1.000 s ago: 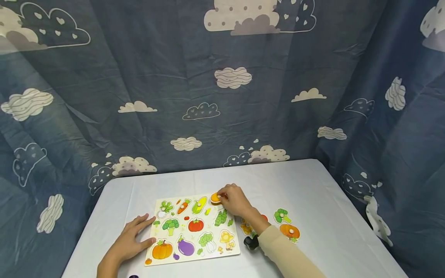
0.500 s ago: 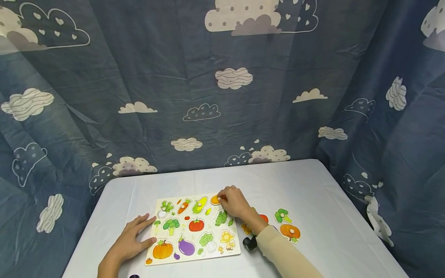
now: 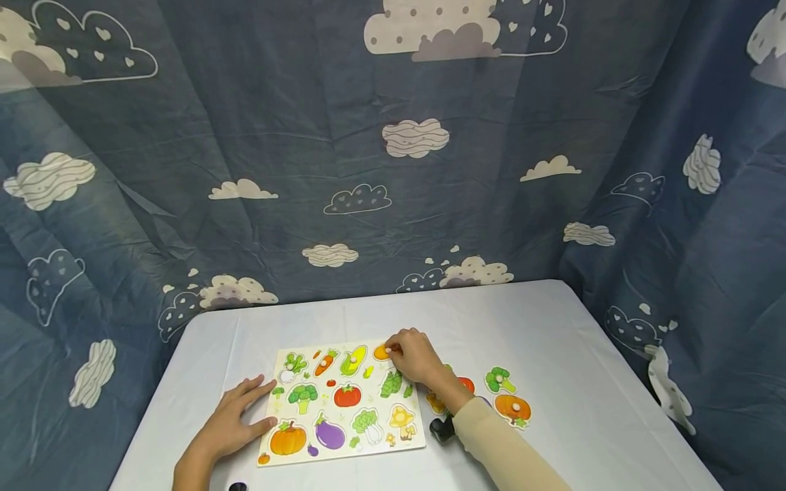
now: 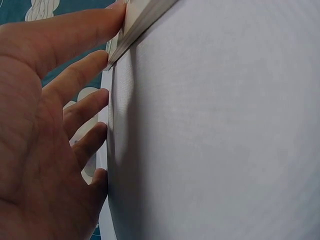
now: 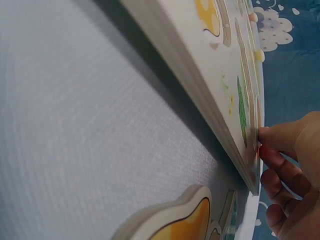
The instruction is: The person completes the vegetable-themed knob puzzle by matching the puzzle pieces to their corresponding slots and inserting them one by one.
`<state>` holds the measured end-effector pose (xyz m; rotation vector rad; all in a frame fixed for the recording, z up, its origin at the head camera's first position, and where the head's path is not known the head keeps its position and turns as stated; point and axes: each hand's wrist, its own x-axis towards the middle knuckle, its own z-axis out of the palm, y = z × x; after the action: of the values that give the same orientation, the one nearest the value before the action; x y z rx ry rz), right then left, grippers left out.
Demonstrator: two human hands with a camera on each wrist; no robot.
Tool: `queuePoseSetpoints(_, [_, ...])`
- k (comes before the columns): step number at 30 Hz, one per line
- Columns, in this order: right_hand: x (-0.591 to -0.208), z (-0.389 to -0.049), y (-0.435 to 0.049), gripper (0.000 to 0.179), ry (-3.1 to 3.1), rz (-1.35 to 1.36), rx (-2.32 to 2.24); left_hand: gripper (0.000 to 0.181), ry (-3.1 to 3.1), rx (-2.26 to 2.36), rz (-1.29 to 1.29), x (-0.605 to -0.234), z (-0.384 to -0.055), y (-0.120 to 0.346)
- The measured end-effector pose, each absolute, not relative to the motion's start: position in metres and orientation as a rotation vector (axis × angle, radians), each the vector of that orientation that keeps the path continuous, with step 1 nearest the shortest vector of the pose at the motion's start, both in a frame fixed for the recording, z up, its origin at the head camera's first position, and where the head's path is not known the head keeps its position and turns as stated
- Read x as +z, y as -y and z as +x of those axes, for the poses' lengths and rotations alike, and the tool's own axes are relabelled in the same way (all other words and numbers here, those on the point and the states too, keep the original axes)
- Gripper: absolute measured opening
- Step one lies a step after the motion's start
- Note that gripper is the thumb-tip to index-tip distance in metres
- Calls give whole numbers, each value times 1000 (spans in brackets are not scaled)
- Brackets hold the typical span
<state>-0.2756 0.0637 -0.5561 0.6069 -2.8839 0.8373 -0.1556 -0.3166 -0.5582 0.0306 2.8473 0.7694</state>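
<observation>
A white puzzle board [image 3: 322, 457] with printed vegetables lies on the table. My left hand [image 3: 230, 423] rests with spread, straight fingers and thumb at the board's left edge; the left wrist view shows the thumb against the board's side. At the far right corner my right hand [image 3: 414, 356] pinches a round orange puzzle piece [image 3: 381, 352] between thumb and fingers. That piece sits in or right over its outline, partly covered by the fingers. Knobbed carrot [image 3: 324, 363] and corn [image 3: 353, 362] pieces lie in the back row.
Loose pieces lie right of the board: broccoli [image 3: 499, 380], pumpkin [image 3: 512, 408], a red piece [image 3: 467, 385] and a yellow piece [image 3: 436, 404], partly hidden by the right forearm. A cloud-patterned curtain [image 3: 356, 157] hangs behind the white table [image 3: 583, 382].
The orange piece, tilted and raised a second ago, now lies flatter against the board under my right fingers. My left hand has stayed at the board's edge.
</observation>
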Motion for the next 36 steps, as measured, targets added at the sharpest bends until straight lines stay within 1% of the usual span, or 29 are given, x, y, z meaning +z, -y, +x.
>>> queuePoseSetpoints(11, [-552, -273, -69, 16, 2878, 591, 874, 78, -2852, 778, 79, -554, -156, 317])
queuePoseSetpoints(18, [-546, -268, -82, 19, 2828, 631, 866, 78, -2854, 765, 80, -557, -156, 317])
queuePoseSetpoints(27, [-537, -258, -111, 17, 2782, 654, 889, 78, -2884, 708, 114, -562, -154, 317])
queuePoseSetpoints(36, [-529, -250, -151, 19, 2766, 642, 866, 75, -2919, 655, 159, -560, -150, 315])
